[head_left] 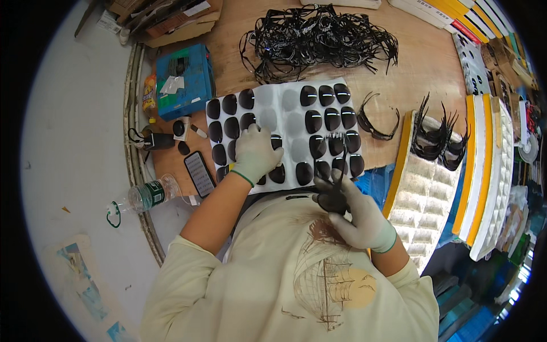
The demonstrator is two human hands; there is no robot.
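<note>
A white tray sheet [283, 91] lies on the wooden table in front of me, holding rows of dark sunglass lenses [332, 119]. Several spots in its middle columns have no lens. My left hand [256, 153], in a pale glove, lies over the left middle of the sheet. Its fingertips reach a lens and its thumb is spread to the side. My right hand [363, 219], also gloved, is near the sheet's front edge, close to my body. It grips a black sunglasses frame [332, 200] with a thin arm sticking up; its exact shape is partly hidden.
A tangled heap of black frames [319, 43] lies at the back. One loose frame [379, 119] sits right of the sheet. More frames [439, 134] rest on white moulded trays [421, 194]. At left are a blue box [194, 80], a phone [199, 174] and a bottle [151, 195].
</note>
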